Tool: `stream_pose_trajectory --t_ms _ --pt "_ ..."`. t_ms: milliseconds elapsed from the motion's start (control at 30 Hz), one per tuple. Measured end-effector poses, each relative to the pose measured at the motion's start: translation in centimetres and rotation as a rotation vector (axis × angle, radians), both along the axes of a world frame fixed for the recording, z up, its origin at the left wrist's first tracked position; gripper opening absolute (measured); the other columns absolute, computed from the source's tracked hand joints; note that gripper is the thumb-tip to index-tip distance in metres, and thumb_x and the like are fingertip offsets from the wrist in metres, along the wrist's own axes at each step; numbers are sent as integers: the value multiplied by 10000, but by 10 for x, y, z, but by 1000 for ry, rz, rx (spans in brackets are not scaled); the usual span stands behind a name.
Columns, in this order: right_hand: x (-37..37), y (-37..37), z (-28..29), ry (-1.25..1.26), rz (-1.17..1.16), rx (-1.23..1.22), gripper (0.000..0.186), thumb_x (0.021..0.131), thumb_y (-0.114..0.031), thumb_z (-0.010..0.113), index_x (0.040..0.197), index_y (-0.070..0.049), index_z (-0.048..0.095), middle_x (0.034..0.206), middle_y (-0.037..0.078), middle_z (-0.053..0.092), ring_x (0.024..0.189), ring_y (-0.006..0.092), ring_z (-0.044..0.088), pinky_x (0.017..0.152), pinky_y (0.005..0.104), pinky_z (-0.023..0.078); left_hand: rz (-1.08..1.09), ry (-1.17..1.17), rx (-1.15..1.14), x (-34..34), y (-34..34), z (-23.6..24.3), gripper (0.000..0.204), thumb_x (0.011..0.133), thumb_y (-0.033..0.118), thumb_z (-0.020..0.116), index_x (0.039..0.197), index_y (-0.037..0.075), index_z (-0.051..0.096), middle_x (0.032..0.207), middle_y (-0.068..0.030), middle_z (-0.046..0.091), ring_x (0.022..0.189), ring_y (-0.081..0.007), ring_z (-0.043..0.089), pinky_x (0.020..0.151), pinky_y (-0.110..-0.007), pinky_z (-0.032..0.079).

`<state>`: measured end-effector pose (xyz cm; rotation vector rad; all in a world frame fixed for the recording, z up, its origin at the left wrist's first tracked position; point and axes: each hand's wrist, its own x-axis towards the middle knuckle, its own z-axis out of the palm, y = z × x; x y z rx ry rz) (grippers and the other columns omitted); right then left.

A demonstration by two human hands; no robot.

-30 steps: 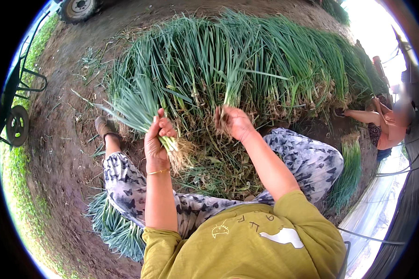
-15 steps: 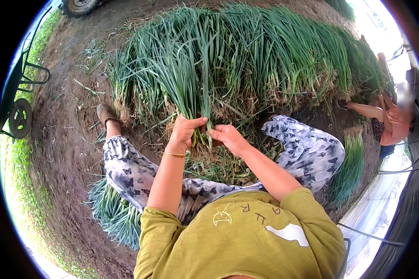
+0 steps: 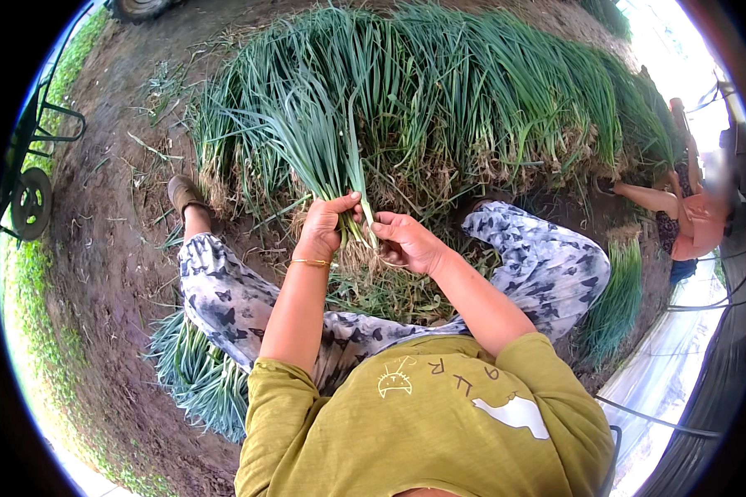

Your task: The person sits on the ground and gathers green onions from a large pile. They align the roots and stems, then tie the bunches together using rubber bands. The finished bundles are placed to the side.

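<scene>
My left hand [image 3: 326, 225] is closed around a bunch of green onions [image 3: 311, 141], its leaves fanning up and leftward and its pale roots hanging below the fist. Beside it my right hand [image 3: 408, 242] pinches the lower white end of a single green onion [image 3: 357, 174] standing at the bunch's right side. A thin, pale brownish strip shows under the right fingers; what it is I cannot tell. A long heap of green onions [image 3: 489, 91] lies beyond both hands, roots toward me.
Trimmed leaves [image 3: 389, 296] litter the soil between my legs. Bundled green onions lie by my left leg [image 3: 199, 377] and beyond my right knee [image 3: 615, 294]. A wheeled cart [image 3: 31, 199] stands far left. Another person [image 3: 698, 219] sits at the right, near plastic sheeting [image 3: 671, 364].
The single stalk and the bunch have tipped slightly to the left. My right hand has shifted a little, its fingers now at the stalk's lower end, and more roots show below the left fist.
</scene>
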<state>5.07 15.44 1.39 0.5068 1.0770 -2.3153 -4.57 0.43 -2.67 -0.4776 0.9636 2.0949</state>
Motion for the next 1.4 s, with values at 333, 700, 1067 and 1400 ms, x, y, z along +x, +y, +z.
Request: stream_pose_trajectory --t_ms 333,700,1067,1400 --pt "72 20 20 147 845 554 279 906 -271 557 1066 -42 557 706 54 580 550 119 559 502 259 465 280 -43 54 -19 -13 -10 71 815 5 642 815 -52 600 690 -93 574 538 -168 537 500 -293 482" --pt "-50 1 -21 174 -52 569 336 935 -255 540 1118 27 553 894 54 616 831 115 566 735 244 455 -95 -33 -64 27 -4 1 231 805 25 524 1007 -82 560 864 -185 646 764 -306 660 716 -415 567" --pt "-103 57 -80 197 -431 1304 391 851 -368 622 935 13 591 888 131 616 812 251 589 727 383 458 -10 -211 420 39 -10 29 290 841 205 674 1033 36 539 636 29 439 520 -85 453 488 -262 425" --pt "-104 91 -106 -90 -282 1458 348 803 -323 654 811 22 603 735 139 620 684 234 596 630 387 442 186 -31 332 1 -18 28 275 902 197 587 1118 43 518 679 30 423 567 -85 443 556 -241 427"
